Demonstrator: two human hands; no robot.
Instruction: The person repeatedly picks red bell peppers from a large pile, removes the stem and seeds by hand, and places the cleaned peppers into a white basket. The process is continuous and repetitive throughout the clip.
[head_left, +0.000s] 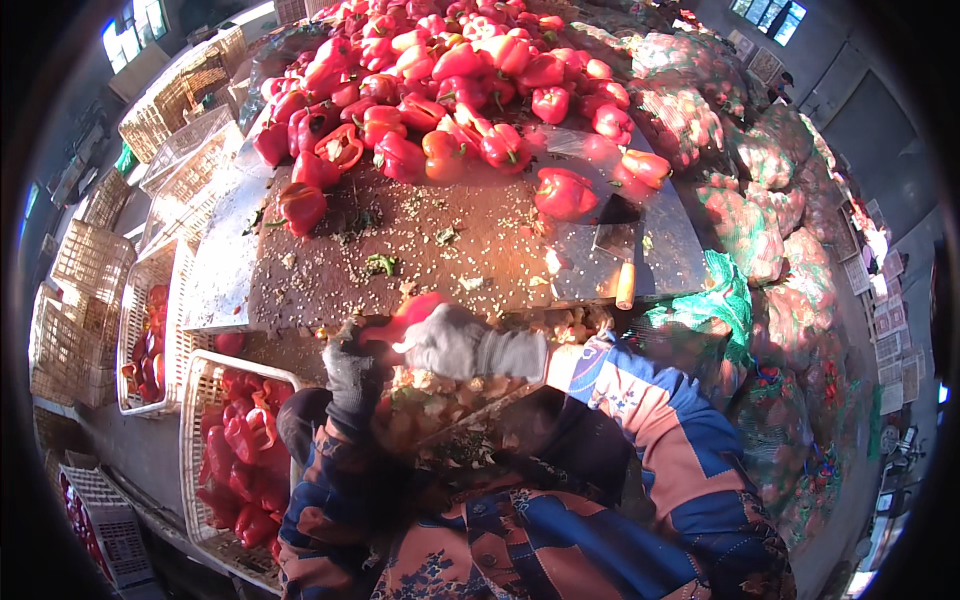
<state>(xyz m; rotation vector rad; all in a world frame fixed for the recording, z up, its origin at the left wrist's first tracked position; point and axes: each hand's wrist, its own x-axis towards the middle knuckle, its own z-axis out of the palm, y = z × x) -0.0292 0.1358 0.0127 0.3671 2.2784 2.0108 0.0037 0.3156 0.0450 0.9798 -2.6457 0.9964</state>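
Observation:
My left hand (352, 360), in a dark grey glove, holds a red bell pepper (409, 319) at the near edge of the worktable (337, 262). Against the same pepper lies my right hand (446, 341), in a lighter grey glove; its fingertips are partly hidden, so whether it grips the pepper or a small tool is unclear. Below both hands are pepper cores and scraps (442, 405). A cleaver (622, 247) with a wooden handle rests at the table's right side. Many red peppers (450, 75) are heaped on the far half, and seeds litter the brown board.
A plastic crate (191, 450) of red peppers stands at the near left, with another crate (180, 322) beyond it. Stacked empty crates (94, 259) line the far left. Full mesh sacks (750, 232) are piled along the right, one with green netting (724, 300) touching the table corner.

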